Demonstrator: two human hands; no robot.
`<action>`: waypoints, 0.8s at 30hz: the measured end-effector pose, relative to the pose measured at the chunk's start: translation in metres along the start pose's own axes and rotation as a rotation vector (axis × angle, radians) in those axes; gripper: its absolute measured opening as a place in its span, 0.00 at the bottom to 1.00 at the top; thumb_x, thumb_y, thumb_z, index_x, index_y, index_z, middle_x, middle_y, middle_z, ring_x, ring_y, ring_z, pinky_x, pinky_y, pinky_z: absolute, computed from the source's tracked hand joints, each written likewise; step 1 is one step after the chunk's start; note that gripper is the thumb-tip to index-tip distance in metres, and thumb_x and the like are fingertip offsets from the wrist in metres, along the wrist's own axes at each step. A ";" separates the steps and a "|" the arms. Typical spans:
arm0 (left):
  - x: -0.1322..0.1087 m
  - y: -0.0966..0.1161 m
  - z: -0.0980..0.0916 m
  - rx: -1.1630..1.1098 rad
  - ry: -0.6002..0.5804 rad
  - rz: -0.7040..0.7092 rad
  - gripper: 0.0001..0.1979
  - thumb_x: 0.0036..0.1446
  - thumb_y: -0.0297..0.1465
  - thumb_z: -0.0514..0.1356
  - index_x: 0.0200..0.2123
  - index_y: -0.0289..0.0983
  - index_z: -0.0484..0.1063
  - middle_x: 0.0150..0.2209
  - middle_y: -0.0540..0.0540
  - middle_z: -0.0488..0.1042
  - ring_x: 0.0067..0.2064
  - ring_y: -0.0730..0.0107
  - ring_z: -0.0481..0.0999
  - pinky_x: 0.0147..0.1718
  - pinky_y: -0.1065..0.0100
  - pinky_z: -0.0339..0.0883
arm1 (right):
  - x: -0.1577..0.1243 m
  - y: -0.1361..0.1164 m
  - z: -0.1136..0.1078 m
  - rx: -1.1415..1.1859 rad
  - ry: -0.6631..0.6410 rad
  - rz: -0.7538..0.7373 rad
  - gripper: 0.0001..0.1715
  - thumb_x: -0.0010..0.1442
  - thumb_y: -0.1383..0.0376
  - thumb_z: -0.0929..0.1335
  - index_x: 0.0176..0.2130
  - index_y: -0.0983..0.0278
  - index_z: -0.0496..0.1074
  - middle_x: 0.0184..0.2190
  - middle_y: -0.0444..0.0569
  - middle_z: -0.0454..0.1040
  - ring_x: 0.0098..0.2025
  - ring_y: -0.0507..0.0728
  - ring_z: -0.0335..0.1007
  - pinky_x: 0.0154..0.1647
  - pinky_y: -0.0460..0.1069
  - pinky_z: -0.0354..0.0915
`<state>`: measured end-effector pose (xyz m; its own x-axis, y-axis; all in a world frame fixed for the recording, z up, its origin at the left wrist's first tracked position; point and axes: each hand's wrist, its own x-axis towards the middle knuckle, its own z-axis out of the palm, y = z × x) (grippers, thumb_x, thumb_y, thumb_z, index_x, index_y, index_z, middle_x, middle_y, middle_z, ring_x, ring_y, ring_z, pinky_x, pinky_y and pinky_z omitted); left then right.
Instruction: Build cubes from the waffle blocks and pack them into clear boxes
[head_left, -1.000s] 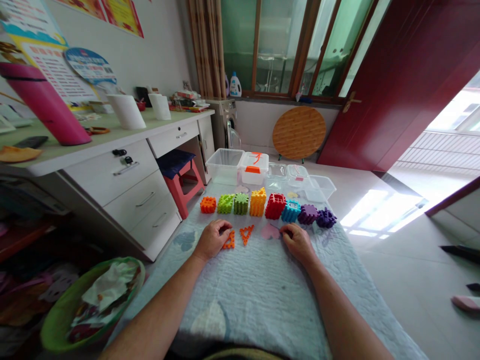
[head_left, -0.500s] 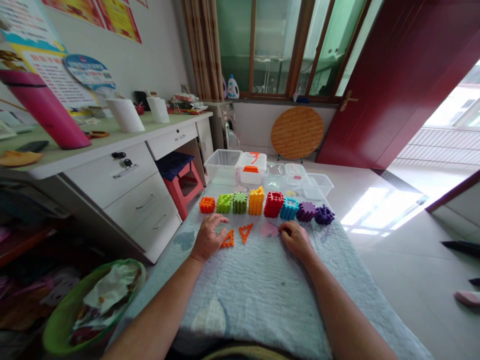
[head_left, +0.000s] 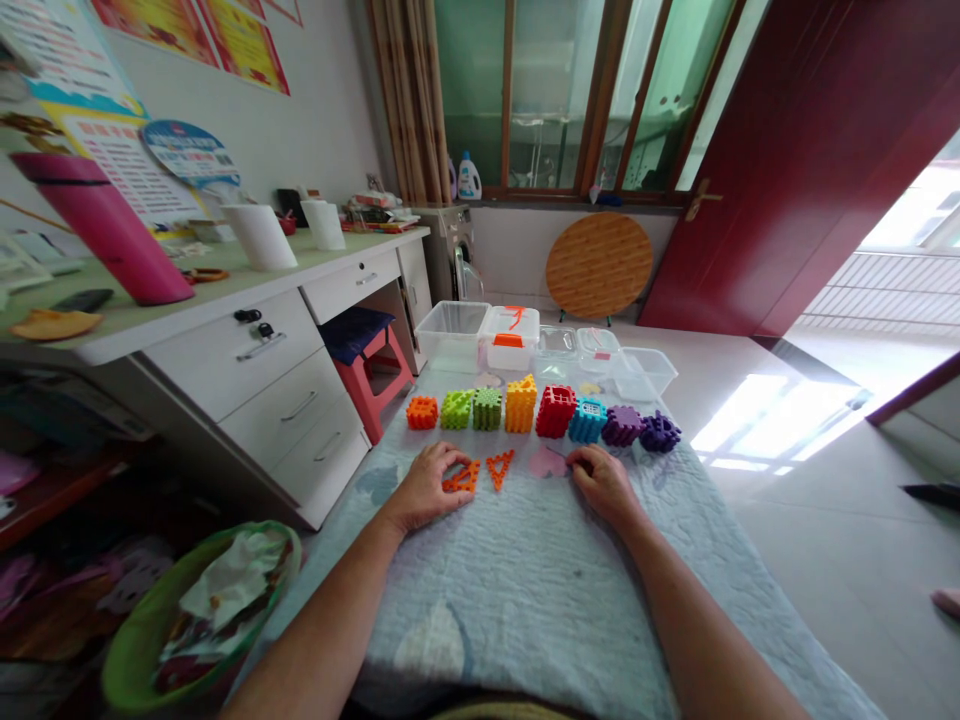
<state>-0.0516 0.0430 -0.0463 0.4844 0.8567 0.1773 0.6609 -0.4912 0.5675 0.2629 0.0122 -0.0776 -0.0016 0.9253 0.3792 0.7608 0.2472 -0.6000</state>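
Left of the orange triangle, the left hand parts its grip around an orange piece, seemingly to fit its edges. I cannot tell if the curled right hand holds anything.

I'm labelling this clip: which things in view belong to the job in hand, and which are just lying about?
Apparently in use:
openwork orange plastic triangle at the left hand
second orange plastic triangle
row of toothed, coloured plastic blocks
perhaps clear plastic boxes

Likely lying about:
pink cylindrical bottle
white paper rolls
round wooden tabletop
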 end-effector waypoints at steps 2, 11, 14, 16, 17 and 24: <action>0.000 0.000 0.001 -0.015 0.030 0.000 0.19 0.46 0.32 0.66 0.44 0.37 0.74 0.42 0.44 0.73 0.47 0.60 0.71 0.49 0.60 0.65 | 0.000 0.000 0.000 -0.005 -0.004 0.002 0.12 0.51 0.69 0.62 0.29 0.63 0.74 0.28 0.47 0.73 0.31 0.55 0.70 0.36 0.47 0.62; 0.004 -0.011 0.011 0.165 0.262 -0.046 0.20 0.48 0.36 0.66 0.45 0.37 0.73 0.42 0.42 0.74 0.45 0.57 0.71 0.48 0.56 0.65 | 0.000 0.001 0.001 -0.013 -0.008 0.010 0.12 0.51 0.69 0.62 0.30 0.63 0.75 0.29 0.47 0.73 0.32 0.55 0.70 0.36 0.47 0.62; 0.002 0.001 0.014 0.269 0.330 0.035 0.20 0.50 0.37 0.65 0.46 0.38 0.72 0.46 0.42 0.72 0.50 0.54 0.68 0.52 0.54 0.61 | 0.000 0.000 0.000 -0.006 -0.004 0.008 0.13 0.51 0.69 0.61 0.29 0.62 0.75 0.29 0.47 0.73 0.32 0.55 0.70 0.36 0.47 0.62; 0.001 0.016 0.017 0.297 0.274 0.123 0.18 0.52 0.37 0.63 0.47 0.39 0.72 0.47 0.42 0.72 0.52 0.55 0.66 0.54 0.54 0.59 | 0.000 0.000 0.000 -0.002 -0.002 0.010 0.13 0.51 0.69 0.61 0.29 0.62 0.75 0.28 0.47 0.73 0.32 0.55 0.70 0.36 0.47 0.62; 0.002 0.023 0.020 0.310 0.231 0.162 0.19 0.53 0.38 0.63 0.47 0.39 0.72 0.48 0.43 0.72 0.52 0.55 0.66 0.55 0.54 0.57 | 0.000 0.000 0.000 -0.001 -0.002 0.011 0.13 0.51 0.69 0.61 0.29 0.62 0.75 0.28 0.47 0.73 0.32 0.55 0.70 0.36 0.47 0.62; 0.019 0.055 0.038 0.413 0.008 0.101 0.19 0.53 0.38 0.62 0.47 0.37 0.72 0.45 0.39 0.74 0.48 0.50 0.68 0.48 0.53 0.62 | 0.000 0.000 -0.001 -0.001 -0.005 0.019 0.12 0.51 0.70 0.61 0.29 0.62 0.74 0.29 0.47 0.73 0.32 0.55 0.70 0.37 0.48 0.63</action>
<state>0.0157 0.0260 -0.0423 0.5554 0.8012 0.2227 0.7852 -0.5934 0.1770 0.2639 0.0119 -0.0769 0.0095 0.9310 0.3648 0.7612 0.2298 -0.6064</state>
